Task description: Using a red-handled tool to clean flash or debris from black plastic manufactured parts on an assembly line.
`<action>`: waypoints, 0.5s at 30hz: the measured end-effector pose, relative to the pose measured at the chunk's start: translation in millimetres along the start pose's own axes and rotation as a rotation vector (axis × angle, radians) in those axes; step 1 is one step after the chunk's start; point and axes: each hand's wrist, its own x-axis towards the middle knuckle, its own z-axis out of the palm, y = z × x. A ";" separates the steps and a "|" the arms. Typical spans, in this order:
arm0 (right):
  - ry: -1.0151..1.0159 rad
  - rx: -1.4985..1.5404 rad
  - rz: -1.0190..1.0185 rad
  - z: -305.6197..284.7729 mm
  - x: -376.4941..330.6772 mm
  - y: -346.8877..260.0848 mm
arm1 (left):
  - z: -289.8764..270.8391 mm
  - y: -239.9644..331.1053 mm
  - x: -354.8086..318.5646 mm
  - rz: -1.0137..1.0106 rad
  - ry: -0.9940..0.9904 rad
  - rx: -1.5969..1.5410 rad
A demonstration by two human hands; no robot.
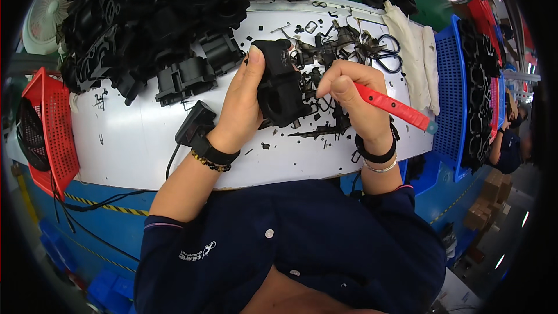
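In my left hand [241, 99] is a black moulded plastic part [281, 84] with a round opening at its near end. My thumb lies along its upper left side and the fingers are hidden beneath it. My right hand [360, 96] is closed round a red-handled trimming knife [398, 109], whose handle end points to the lower right. Its blade is hidden behind my fingers, close to the part's right side. Black plastic scraps [334, 46] lie on the white table [128, 145] behind and under my hands.
A large heap of black plastic parts [157, 17] covers the far left. Scissors [389, 53] and white cloth gloves [410, 52] lie at the right. A red basket [58, 134] stands left; a blue basket [452, 93] holding black parts stands right. Behind the left basket is a white fan [49, 14].
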 end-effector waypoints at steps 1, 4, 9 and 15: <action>-0.023 0.013 -0.047 -1.8 1.1 6.1 | -0.7 -0.2 0.2 0.000 0.008 -0.002; 0.068 0.219 0.012 5.6 1.6 -1.7 | -0.8 1.3 0.7 -0.011 0.019 -0.050; 0.070 0.306 -0.044 -2.1 -1.5 1.1 | -2.4 1.2 -3.2 0.077 -0.022 -0.213; 0.237 0.255 -0.069 11.0 0.7 1.4 | 0.8 5.7 -5.4 0.040 -0.084 -0.084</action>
